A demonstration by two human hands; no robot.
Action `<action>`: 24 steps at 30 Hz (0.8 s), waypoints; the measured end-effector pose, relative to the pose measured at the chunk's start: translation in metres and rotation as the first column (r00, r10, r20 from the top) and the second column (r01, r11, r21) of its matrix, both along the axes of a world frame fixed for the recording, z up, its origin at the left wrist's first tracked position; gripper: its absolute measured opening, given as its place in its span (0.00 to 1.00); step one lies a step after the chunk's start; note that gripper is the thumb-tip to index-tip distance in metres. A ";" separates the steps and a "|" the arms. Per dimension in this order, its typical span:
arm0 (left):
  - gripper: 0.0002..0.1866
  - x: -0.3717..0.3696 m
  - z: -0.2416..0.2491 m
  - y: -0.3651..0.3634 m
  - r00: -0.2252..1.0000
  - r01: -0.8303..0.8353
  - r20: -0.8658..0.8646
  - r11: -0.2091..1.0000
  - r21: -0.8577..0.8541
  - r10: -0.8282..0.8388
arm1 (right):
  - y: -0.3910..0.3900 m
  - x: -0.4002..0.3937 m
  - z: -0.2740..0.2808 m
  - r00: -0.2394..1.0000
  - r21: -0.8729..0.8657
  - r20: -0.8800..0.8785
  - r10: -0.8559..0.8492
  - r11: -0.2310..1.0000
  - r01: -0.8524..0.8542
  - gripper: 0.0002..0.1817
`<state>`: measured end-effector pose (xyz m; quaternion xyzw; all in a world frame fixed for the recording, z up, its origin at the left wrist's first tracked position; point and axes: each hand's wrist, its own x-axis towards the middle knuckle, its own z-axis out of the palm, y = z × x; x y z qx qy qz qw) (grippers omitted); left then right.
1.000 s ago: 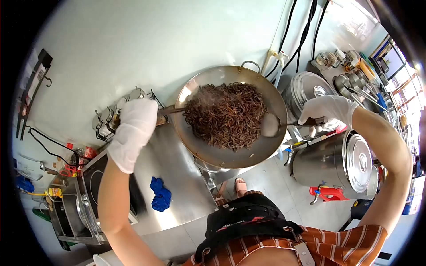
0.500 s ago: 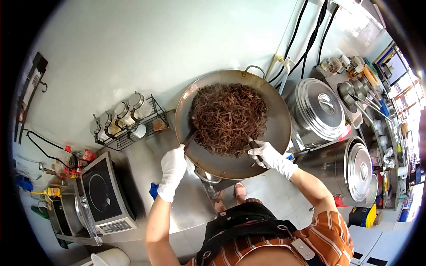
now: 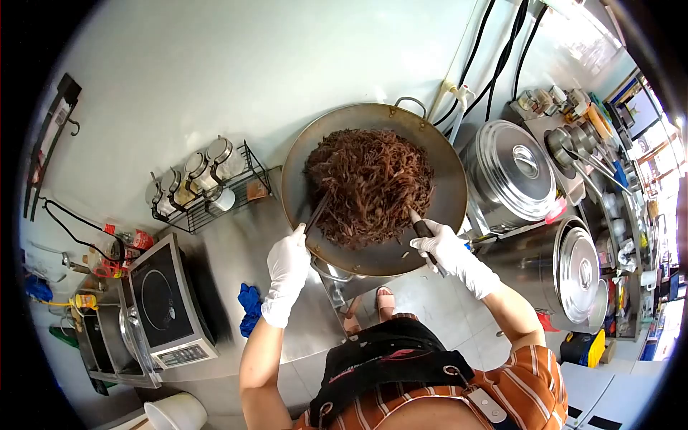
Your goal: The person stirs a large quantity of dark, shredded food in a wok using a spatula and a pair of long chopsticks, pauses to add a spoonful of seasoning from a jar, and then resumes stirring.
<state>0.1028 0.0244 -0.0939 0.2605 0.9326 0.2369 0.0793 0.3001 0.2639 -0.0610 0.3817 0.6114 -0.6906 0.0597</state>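
A wide metal wok [image 3: 448, 183] holds a heap of dark brown shredded strips [image 3: 369, 183], partly blurred. My left hand [image 3: 289, 264], in a white glove, is closed round the handle of a utensil [image 3: 318, 211] at the wok's lower left rim; the utensil's far end reaches into the strips. My right hand [image 3: 450, 256], also gloved in white, grips the dark handle of a second utensil [image 3: 421, 226] over the lower right rim. Its tip touches the edge of the heap.
Jars stand in a wire rack [image 3: 249, 178] left of the wok. A blue cloth [image 3: 249, 309] lies on the steel counter [image 3: 301, 322], beside an induction cooker [image 3: 163, 301]. Lidded steel pots [image 3: 512, 172] stand on the right, with bowls and ladles [image 3: 573, 143] beyond.
The strips are heaped higher and bunched further inward. My right hand has shifted a little right, and its utensil's handle shows more. More of the blue cloth shows.
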 end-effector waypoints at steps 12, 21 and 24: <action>0.13 -0.003 0.026 -0.006 0.984 0.093 -0.164 0.982 0.163 -0.066 | -0.006 -0.003 0.070 0.958 0.684 0.124 0.259 0.677 -0.271 0.37; 0.12 -0.039 0.085 -0.031 0.935 0.163 -0.264 0.947 -0.277 -0.238 | 0.054 0.022 0.089 0.736 0.752 0.642 0.216 0.008 -0.659 0.36; 0.10 -0.053 0.095 -0.038 0.906 0.229 -0.251 0.893 -0.388 -0.341 | 0.064 0.017 0.122 0.689 0.625 0.682 0.247 0.293 -0.724 0.18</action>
